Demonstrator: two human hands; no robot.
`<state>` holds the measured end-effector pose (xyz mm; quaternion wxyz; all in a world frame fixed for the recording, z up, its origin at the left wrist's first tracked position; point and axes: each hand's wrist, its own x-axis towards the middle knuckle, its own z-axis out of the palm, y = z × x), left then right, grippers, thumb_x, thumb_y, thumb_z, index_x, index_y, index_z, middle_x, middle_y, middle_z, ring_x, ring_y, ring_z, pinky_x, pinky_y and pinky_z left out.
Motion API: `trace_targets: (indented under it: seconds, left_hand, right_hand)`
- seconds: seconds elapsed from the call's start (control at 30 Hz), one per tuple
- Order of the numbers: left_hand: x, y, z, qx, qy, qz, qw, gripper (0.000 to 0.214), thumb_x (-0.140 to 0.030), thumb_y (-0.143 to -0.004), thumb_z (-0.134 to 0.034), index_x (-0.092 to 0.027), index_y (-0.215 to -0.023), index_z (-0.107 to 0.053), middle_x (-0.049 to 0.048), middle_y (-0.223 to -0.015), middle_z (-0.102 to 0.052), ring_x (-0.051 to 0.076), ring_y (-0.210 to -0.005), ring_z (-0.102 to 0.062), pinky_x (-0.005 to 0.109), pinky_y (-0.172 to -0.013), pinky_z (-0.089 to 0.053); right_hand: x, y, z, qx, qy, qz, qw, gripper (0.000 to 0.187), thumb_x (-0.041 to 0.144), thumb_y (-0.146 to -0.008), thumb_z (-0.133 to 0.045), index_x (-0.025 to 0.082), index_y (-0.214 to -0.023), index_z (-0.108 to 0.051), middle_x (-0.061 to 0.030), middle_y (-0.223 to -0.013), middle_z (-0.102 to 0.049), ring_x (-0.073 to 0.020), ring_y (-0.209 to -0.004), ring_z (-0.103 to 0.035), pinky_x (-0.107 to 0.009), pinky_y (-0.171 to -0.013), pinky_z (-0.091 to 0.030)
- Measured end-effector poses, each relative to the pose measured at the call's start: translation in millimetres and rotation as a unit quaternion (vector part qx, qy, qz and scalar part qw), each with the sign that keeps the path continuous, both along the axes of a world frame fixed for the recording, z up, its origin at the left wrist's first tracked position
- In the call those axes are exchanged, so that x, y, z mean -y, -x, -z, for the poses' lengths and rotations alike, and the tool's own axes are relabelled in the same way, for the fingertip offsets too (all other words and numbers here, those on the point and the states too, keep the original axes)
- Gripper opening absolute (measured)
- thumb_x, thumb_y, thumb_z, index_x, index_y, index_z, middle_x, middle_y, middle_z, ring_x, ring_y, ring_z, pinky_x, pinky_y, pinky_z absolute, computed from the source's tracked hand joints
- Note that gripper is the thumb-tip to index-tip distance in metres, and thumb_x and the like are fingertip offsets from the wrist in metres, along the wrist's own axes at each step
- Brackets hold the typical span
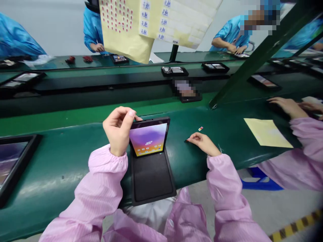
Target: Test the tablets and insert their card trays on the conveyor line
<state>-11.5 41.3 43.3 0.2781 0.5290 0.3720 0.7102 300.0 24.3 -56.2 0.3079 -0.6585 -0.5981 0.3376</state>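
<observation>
Pinching the top corner of a lit phone (148, 138), the left hand (118, 131) holds it tilted up from a black case (151, 178) on the table (217, 124). A slip of that pinch could drop the screen against the case edge and mark it. The right hand (203, 143) lies relaxed, fingertips at a small dark piece (186, 140), easily knocked away; whether they grasp it is hard to tell. The pinching fingers hide that corner.
</observation>
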Motion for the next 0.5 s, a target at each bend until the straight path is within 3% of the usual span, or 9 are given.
trace_targets:
  seconds: [0.13,0.2,0.3,0.4,0.5]
  left_hand:
    - [6.4,0.2,0.1,0.001,-0.015,0.021,1.0,0.024,-0.04,-0.08,-0.068,-0.019,-0.072,-0.059,-0.0023,-0.063,-0.057,0.012,-0.054,-0.062,0.023,-0.053,-0.05]
    - [8.8,0.5,0.3,0.0,-0.023,0.024,0.999,0.022,-0.037,-0.081,-0.068,-0.019,-0.072,-0.06,-0.0023,-0.063,-0.057,0.012,-0.055,-0.063,0.023,-0.053,-0.049]
    - [11.4,1.4,0.1,-0.001,-0.024,0.031,0.999,0.02,-0.034,-0.083,-0.066,-0.018,-0.072,-0.06,-0.0017,-0.064,-0.059,0.012,-0.057,-0.064,0.023,-0.056,-0.05]
    - [13.6,2.3,-0.7,-0.013,-0.012,0.034,0.999,0.02,-0.033,-0.084,-0.065,-0.018,-0.073,-0.06,-0.0009,-0.066,-0.061,0.012,-0.058,-0.064,0.024,-0.058,-0.051]
    - [15.4,2.4,-1.1,-0.011,-0.015,0.035,0.999,0.019,-0.033,-0.084,-0.066,-0.018,-0.074,-0.06,-0.0012,-0.068,-0.06,0.012,-0.059,-0.064,0.024,-0.059,-0.051]
  right_hand:
    - [3.5,24.0,-70.9,-0.092,-0.035,-0.074,0.992,0.037,0.054,-0.075,-0.068,0.019,-0.081,-0.056,-0.0016,-0.068,-0.068,-0.0137,-0.06,-0.063,-0.03,-0.063,-0.054]
    - [5.0,46.0,-113.3,-0.148,-0.093,-0.13,0.976,0.028,0.045,-0.081,-0.068,0.02,-0.086,-0.056,0.0014,-0.063,-0.066,-0.0115,-0.055,-0.062,-0.028,-0.061,-0.054]
    - [2.8,84.1,-165.8,-0.15,-0.155,-0.22,0.951,0.022,0.04,-0.081,-0.069,0.02,-0.085,-0.058,0.0002,-0.072,-0.07,-0.0131,-0.066,-0.068,-0.028,-0.067,-0.056]
    - [-6.4,115.5,-191.9,-0.08,-0.187,-0.295,0.934,0.023,0.042,-0.082,-0.066,0.02,-0.083,-0.059,0.0009,-0.078,-0.069,-0.0134,-0.073,-0.07,-0.027,-0.071,-0.056]
    - [-18.7,132.4,-198.0,0.003,-0.206,-0.364,0.908,0.021,0.041,-0.088,-0.058,0.02,-0.094,-0.058,0.0039,-0.079,-0.07,-0.012,-0.075,-0.07,-0.025,-0.07,-0.055]
